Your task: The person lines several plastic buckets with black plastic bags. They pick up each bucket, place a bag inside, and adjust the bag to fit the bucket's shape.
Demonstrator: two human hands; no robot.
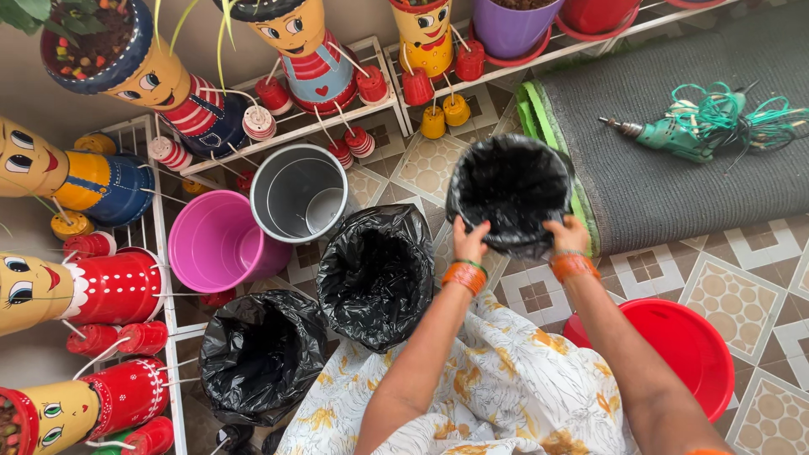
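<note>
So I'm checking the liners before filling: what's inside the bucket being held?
A black plastic liner covers the inside of the held bucket; both hands grip its near rim. The bucket's walls and bottom are hidden.

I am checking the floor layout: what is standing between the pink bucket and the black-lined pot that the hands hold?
In the head view, a grey metal bucket stands between the pink bucket and the held pot, with tiled floor after it.

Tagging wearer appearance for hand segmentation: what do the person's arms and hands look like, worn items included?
Both forearms are bare, with no sleeves and no gloves. The left hand has a stack of orange bangles with a thin green one at the wrist. The right hand has similar orange bangles with a green one. No rings or markings can be made out.
</note>
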